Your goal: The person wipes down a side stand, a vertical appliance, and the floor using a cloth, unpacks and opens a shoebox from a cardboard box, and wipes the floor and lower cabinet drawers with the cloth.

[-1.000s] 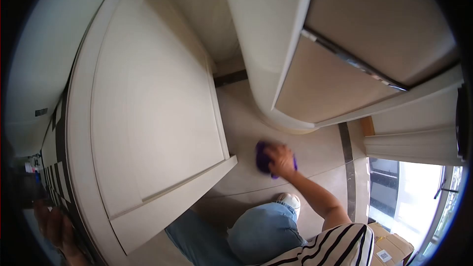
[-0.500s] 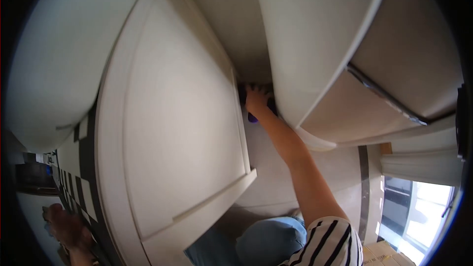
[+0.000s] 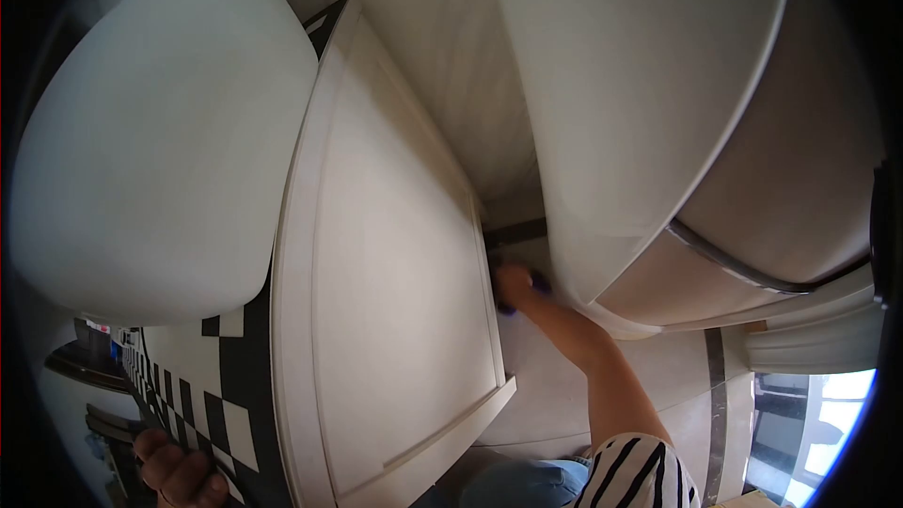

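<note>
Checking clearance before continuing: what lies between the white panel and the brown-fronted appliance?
In the head view, the right hand is there with a blurred purple item, over grey floor; a dark strip crosses behind them.

The right arm (image 3: 562, 331) is angling forward and down, bending slightly at the elbow; the right grip (image 3: 514, 284) (rather blurred) is facing downward, while the left grip (image 3: 181, 472) is curling its fingers.

I'm in what looks like a home kitchen: a checkered table (image 3: 226, 414) with a pale panelled side (image 3: 400, 254), a big brown-fronted fridge (image 3: 752, 193), it seems, a tiled floor (image 3: 658, 376) below me and a bright window (image 3: 832, 414) nearby.
</note>
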`<control>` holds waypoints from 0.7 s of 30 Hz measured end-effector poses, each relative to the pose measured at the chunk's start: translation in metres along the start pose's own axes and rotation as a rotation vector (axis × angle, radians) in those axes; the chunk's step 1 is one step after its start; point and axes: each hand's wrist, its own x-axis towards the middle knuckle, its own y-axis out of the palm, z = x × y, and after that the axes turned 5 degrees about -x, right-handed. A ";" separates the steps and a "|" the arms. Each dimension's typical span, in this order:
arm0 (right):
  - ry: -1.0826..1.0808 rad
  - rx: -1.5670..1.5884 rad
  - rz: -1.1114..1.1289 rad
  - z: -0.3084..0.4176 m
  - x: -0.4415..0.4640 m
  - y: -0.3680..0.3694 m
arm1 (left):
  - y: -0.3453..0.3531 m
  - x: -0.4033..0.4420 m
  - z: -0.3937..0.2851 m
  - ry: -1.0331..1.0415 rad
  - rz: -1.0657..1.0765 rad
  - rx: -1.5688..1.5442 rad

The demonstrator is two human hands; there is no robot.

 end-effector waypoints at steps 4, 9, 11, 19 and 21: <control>0.405 -0.178 -1.088 -0.030 0.056 -0.020 | -0.004 0.007 0.006 0.060 -0.054 -0.060; -0.145 0.182 -0.264 -0.010 0.062 -0.010 | 0.007 -0.009 0.010 0.064 -0.193 -0.121; -0.326 0.015 -0.118 0.013 0.051 0.009 | 0.010 -0.013 0.010 0.031 -0.184 -0.106; -0.860 -0.123 -0.156 -0.020 -0.105 0.040 | -0.006 -0.032 0.003 -0.275 -0.102 0.090; -0.958 0.009 -0.167 -0.046 -0.130 0.064 | -0.004 -0.045 0.010 -0.277 -0.112 0.098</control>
